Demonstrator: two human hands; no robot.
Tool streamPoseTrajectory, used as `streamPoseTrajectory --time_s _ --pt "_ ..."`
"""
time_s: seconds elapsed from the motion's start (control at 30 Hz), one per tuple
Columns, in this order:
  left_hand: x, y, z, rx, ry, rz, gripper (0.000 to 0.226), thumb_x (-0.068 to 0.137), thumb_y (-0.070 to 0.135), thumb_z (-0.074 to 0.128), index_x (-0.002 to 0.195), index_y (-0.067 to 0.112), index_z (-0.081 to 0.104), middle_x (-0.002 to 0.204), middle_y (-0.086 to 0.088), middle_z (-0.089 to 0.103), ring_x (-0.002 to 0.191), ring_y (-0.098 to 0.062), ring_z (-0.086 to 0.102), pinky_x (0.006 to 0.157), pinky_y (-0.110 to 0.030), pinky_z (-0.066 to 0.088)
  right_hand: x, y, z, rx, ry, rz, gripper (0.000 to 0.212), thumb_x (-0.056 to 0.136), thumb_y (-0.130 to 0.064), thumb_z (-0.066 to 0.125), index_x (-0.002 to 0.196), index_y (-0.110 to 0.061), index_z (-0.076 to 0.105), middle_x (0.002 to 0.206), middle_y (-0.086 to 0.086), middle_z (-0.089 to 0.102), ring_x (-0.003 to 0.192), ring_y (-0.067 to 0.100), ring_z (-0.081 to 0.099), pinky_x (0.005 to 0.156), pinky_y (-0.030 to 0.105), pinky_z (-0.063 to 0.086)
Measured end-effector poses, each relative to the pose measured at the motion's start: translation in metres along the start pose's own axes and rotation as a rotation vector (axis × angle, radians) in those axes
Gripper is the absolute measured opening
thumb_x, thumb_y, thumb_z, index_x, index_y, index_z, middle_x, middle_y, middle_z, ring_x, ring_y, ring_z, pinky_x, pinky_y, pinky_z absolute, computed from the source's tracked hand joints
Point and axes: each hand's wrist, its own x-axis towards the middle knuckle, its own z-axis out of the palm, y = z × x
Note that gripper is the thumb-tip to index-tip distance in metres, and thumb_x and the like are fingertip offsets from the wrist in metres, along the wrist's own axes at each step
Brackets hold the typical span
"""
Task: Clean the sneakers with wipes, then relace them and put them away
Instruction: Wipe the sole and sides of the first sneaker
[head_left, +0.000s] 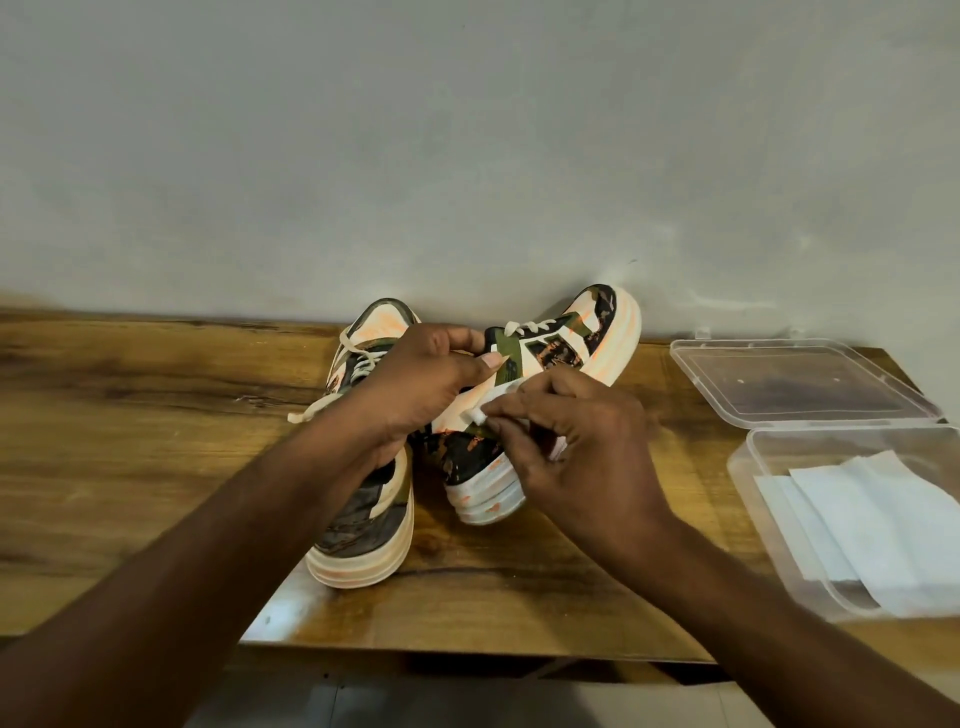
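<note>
1. The right sneaker (566, 353) is tipped on its side on the tabletop (156, 415), sole turned away to the right, so that its upper is presented for wiping.
2. It is steadied by the left hand (426, 384), whose fingers are curled over the collar near the tongue; this grip probably keeps the shoe from sliding under the rubbing.
3. A folded white wipe (485, 408) is pinched between thumb and fingertips of the right hand (582, 447) and pressed to the pale side panel, just above the heel.
4. The left sneaker (363, 493) stands upright just beside it, partly under the left forearm, its laces (358, 358) loose and trailing onto the wood. Whether it has been wiped cannot be told.
5. Spare wipes (872, 525) lie in a clear box (769, 519) at the right, its lid (800, 379) open behind it, kept within reach of the wiping hand.
6. Cleaning is judged to be under way; relacing and putting away are not yet done.
</note>
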Motion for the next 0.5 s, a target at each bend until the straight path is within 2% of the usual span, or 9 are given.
streamPoseTrajectory --time_s 0.1,0.2,0.27,0.4,0.5 --pt "0.000 0.000 0.001 -0.025 0.005 -0.012 0.007 0.098 0.012 0.069 0.102 0.013 0.075 0.096 -0.003 0.081 0.080 -0.007 0.073 0.075 -0.019 0.058 0.008 0.008 -0.007 -0.012 0.036 0.062 0.021 0.087 -0.008 0.084 0.106 -0.015 0.084 0.095 -0.001 0.074 0.083 0.005 0.069 0.074 0.012 0.054" --pt "0.000 0.000 0.001 -0.029 -0.005 -0.007 0.007 0.098 0.012 0.070 0.099 0.016 0.075 0.095 -0.002 0.081 0.084 -0.009 0.074 0.081 -0.023 0.059 0.015 0.018 -0.015 -0.049 0.074 0.153 0.020 0.088 -0.012 0.083 0.107 -0.019 0.083 0.097 -0.005 0.075 0.085 0.001 0.068 0.077 0.008 0.052" --pt "-0.001 0.001 0.002 -0.024 0.002 -0.002 0.010 0.098 0.012 0.070 0.093 0.020 0.074 0.090 0.002 0.080 0.082 -0.008 0.074 0.081 -0.021 0.058 0.015 0.018 -0.016 -0.064 0.081 0.169 0.019 0.089 -0.014 0.082 0.107 -0.019 0.084 0.098 -0.006 0.076 0.087 0.000 0.068 0.080 0.011 0.054" --pt "-0.001 0.002 0.003 -0.004 0.022 -0.004 0.009 0.098 0.014 0.070 0.093 0.021 0.073 0.100 -0.006 0.080 0.088 -0.013 0.072 0.087 -0.031 0.057 0.003 0.000 -0.003 -0.031 0.017 0.070 0.021 0.089 -0.006 0.081 0.108 -0.015 0.083 0.098 -0.002 0.074 0.086 0.006 0.068 0.076 0.017 0.057" --pt "0.000 0.002 0.003 0.014 0.011 -0.005 0.009 0.098 0.015 0.070 0.094 0.022 0.074 0.101 -0.006 0.080 0.089 -0.013 0.072 0.087 -0.031 0.057 0.001 -0.004 -0.001 -0.072 -0.022 -0.005 0.022 0.088 -0.003 0.081 0.108 -0.011 0.082 0.097 0.001 0.073 0.085 0.009 0.067 0.075 0.019 0.057"
